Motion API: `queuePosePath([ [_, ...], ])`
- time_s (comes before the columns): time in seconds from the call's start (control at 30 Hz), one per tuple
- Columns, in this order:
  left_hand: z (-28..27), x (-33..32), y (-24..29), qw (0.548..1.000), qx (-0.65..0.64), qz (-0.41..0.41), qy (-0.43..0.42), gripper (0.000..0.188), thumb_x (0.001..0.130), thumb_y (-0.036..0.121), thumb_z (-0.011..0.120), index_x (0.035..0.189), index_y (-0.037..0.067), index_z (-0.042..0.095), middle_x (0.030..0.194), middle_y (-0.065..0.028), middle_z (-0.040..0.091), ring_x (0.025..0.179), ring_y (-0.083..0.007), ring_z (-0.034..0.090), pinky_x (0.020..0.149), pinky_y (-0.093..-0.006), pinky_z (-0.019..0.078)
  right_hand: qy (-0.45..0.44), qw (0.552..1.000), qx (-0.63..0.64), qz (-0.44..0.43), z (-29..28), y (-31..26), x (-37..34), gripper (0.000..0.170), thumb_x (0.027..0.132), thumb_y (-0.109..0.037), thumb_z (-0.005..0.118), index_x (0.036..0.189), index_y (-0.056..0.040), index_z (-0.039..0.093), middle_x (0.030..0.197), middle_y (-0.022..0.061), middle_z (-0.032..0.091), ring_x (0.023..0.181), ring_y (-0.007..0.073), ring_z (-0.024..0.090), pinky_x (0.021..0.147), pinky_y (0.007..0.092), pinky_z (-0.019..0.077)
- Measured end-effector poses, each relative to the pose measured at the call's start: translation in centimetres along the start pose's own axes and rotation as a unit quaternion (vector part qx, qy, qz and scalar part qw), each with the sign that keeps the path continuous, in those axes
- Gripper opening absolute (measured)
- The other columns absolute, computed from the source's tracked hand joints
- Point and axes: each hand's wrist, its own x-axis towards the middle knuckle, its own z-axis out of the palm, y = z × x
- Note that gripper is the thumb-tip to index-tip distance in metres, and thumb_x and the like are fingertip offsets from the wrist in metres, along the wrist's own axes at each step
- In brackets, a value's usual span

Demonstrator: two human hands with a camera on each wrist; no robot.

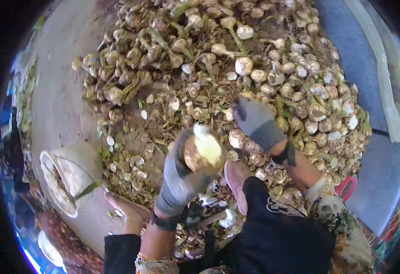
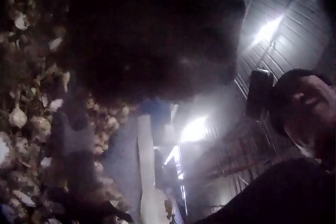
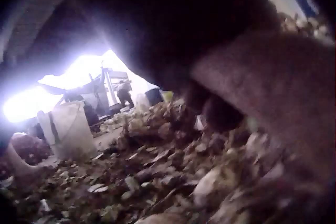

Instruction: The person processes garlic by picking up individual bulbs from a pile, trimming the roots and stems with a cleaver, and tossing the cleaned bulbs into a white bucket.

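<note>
Where one hand (image 1: pixel 178 182) curls, a mottled bulb (image 1: pixel 205 151) bulges.

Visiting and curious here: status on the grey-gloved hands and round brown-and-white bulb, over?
Left hand holds bulb. Right hand at heaped brownish bulbs, grip unclear. Loose pale scraps about, nothing visibly blocking.

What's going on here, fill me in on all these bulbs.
A person in grey gloves is handling bulbs over a big heap of them. The left hand grips a large bulb, part pale and part brown. The right hand is over the heap; its fingertips are too blurred to tell whether it holds anything. A whitish bucket is on the floor to the left.
</note>
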Motion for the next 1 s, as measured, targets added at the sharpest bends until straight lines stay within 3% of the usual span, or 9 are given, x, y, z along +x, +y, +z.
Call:
queuePosePath([
  [0.1,-2.5,2.5,-2.2,0.994,0.098,0.022,0.043,0.054,0.081,0.001,0.06,0.129,0.0,0.036,0.112,-0.0098,0.055,0.099,-0.0178,0.057,0.087,-0.0291,0.048,0.082,0.988,0.129,-0.028,-2.6,-0.5,-1.5,0.033,0.084,-0.021,0.058,0.111,-0.0028,0.053,0.085,0.0142,0.064,0.075,0.0266,0.064,0.069,0.0372,0.0511],
  [0.23,-0.5,3.0,0.0,0.993,-0.035,0.007,0.117,0.054,0.076,0.003,0.068,0.121,0.001,0.039,0.108,-0.0109,0.055,0.091,-0.0167,0.059,0.076,-0.0282,0.0523,0.055,0.889,0.455,-0.007,2.3,1.0,-2.6,0.037,0.079,-0.023,0.066,0.106,0.0006,0.057,0.093,0.013,0.065,0.083,0.0222,0.064,0.077,0.0312,0.0491],
  [0.4,6.7,4.7,0.8,0.98,0.082,0.17,-0.065,0.072,0.067,0.013,0.075,0.128,0.003,0.038,0.12,-0.0153,0.051,0.109,-0.0221,0.051,0.093,-0.0329,0.0417,-0.082,0.784,0.613,0.058,6.5,0.7,-5.7,0.033,0.082,-0.022,0.065,0.104,0.0009,0.056,0.084,0.0073,0.062,0.073,0.0181,0.06,0.068,0.0298,0.0492],
  [0.5,1.6,7.3,-3.1,0.886,0.395,0.225,0.087,0.078,0.061,0.009,0.078,0.129,0.005,0.042,0.121,-0.018,0.051,0.114,-0.0276,0.049,0.1,-0.0378,0.0361,-0.066,0.72,0.67,0.167,4.8,2.3,-6.9,0.027,0.085,-0.021,0.062,0.101,0.0005,0.055,0.077,0.0052,0.06,0.064,0.0151,0.058,0.058,0.0284,0.0498],
  [0.6,-10.0,6.3,-7.0,0.786,0.547,-0.103,0.27,0.053,0.07,0.023,0.073,0.115,0.003,0.054,0.104,-0.0202,0.059,0.092,-0.034,0.058,0.082,-0.0429,0.0458,-0.074,0.706,0.69,0.144,1.2,3.3,-6.8,0.017,0.087,-0.016,0.059,0.094,-0.0016,0.054,0.068,0.0025,0.056,0.053,0.013,0.055,0.045,0.0261,0.045],
  [0.7,-16.9,3.8,-14.4,0.689,0.658,-0.04,0.3,0.043,0.078,0.024,0.066,0.114,0.003,0.054,0.104,-0.0226,0.058,0.104,-0.037,0.052,0.092,-0.0411,0.041,-0.074,0.718,0.674,0.157,1.0,3.3,-6.0,0.017,0.086,-0.018,0.061,0.093,-0.0043,0.055,0.067,0.0017,0.056,0.051,0.012,0.054,0.045,0.0257,0.0444],
  [0.8,-15.4,6.5,-12.1,0.841,0.458,-0.061,0.282,0.039,0.077,0.015,0.064,0.113,0.004,0.054,0.107,-0.0232,0.055,0.106,-0.0369,0.05,0.096,-0.041,0.0377,-0.079,0.734,0.649,0.184,1.4,2.2,-5.3,0.017,0.086,-0.019,0.061,0.093,-0.0049,0.055,0.068,0.0014,0.056,0.051,0.0107,0.053,0.045,0.0254,0.0446],
  [0.87,-10.5,10.2,-7.8,0.849,0.467,0.163,0.186,0.041,0.074,0.008,0.062,0.114,0.005,0.054,0.11,-0.0237,0.052,0.104,-0.0352,0.052,0.094,-0.0395,0.0401,-0.1,0.699,0.684,0.183,0.3,2.1,-5.1,0.018,0.086,-0.021,0.061,0.09,-0.0047,0.054,0.067,0.0024,0.055,0.053,0.0134,0.055,0.046,0.0272,0.0469],
  [1.0,-4.6,21.5,-7.8,0.848,0.483,0.185,0.116,0.045,0.073,0.013,0.065,0.116,0.007,0.055,0.109,-0.0254,0.052,0.097,-0.0391,0.056,0.087,-0.0406,0.0455,-0.068,0.727,0.663,0.167,-0.5,2.6,-4.6,0.022,0.085,-0.024,0.061,0.09,-0.0047,0.052,0.068,0.0035,0.054,0.055,0.0151,0.056,0.049,0.0288,0.0493],
])
